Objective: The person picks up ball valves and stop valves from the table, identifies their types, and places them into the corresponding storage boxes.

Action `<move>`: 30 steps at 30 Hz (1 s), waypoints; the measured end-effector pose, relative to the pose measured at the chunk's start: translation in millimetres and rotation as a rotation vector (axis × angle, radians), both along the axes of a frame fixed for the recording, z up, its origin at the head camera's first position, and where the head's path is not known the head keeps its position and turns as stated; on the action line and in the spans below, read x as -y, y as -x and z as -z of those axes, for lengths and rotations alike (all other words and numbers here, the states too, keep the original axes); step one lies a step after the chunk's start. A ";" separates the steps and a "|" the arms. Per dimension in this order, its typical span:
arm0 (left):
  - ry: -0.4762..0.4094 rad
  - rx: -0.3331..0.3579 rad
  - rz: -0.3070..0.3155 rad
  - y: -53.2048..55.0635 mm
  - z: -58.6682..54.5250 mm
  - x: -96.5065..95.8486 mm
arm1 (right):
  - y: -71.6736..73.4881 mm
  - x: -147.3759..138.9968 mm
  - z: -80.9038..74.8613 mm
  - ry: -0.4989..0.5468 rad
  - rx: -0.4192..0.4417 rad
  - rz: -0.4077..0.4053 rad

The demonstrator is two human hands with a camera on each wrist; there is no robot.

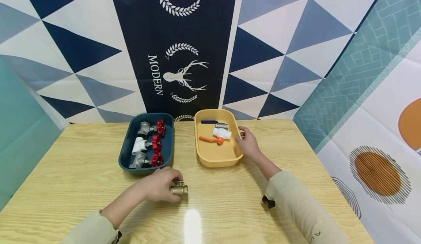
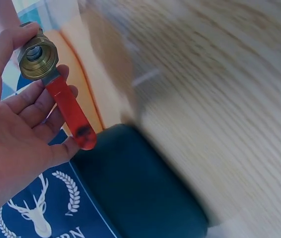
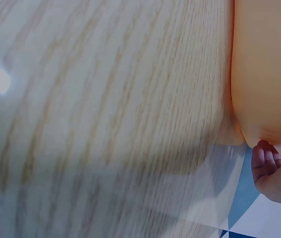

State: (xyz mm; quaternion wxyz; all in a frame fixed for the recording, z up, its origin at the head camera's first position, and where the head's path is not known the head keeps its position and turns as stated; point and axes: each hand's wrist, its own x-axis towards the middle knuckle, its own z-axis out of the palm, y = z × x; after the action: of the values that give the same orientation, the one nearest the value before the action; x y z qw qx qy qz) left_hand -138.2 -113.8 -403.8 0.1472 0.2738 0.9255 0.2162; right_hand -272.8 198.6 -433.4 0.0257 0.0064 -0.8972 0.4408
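My left hand (image 1: 161, 185) pinches a brass ball valve (image 1: 179, 190) just above the table, in front of the two bins. The left wrist view shows the valve's threaded opening (image 2: 33, 58) and its red lever (image 2: 73, 116) beside the fingers. My right hand (image 1: 249, 144) grips the right rim of the yellow bin (image 1: 218, 162), its fingers curled at the edge in the right wrist view. Inside that bin lie a white plastic valve (image 1: 222, 133) with an orange lever (image 1: 208, 139) and a metal valve (image 1: 222, 126) with a blue lever (image 1: 209, 122).
Left of the yellow bin stands a dark blue bin (image 1: 169, 134) holding several valves with red wheel handles (image 1: 156, 143). Both bins are near the back edge of the wooden table (image 1: 82, 171). Patterned cloth (image 1: 263, 53) hangs behind and at the sides.
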 end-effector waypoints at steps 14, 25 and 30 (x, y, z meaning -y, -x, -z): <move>0.025 -0.004 0.038 4.3 -18.0 -20.1 | 1.3 -1.3 1.2 -0.009 0.003 -0.009; 0.004 -0.070 0.044 7.8 -34.1 -37.1 | 0.4 -1.8 0.9 -0.013 0.001 -0.003; -0.009 -0.077 0.054 10.0 -39.6 -41.8 | 0.6 -0.8 1.3 -0.013 0.001 0.003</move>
State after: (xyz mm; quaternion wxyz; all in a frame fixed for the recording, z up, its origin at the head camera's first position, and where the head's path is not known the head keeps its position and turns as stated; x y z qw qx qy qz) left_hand -148.2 -72.0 -364.2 0.1162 0.3075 0.9217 0.2059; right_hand -273.4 199.4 -434.7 0.0259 0.0048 -0.9001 0.4349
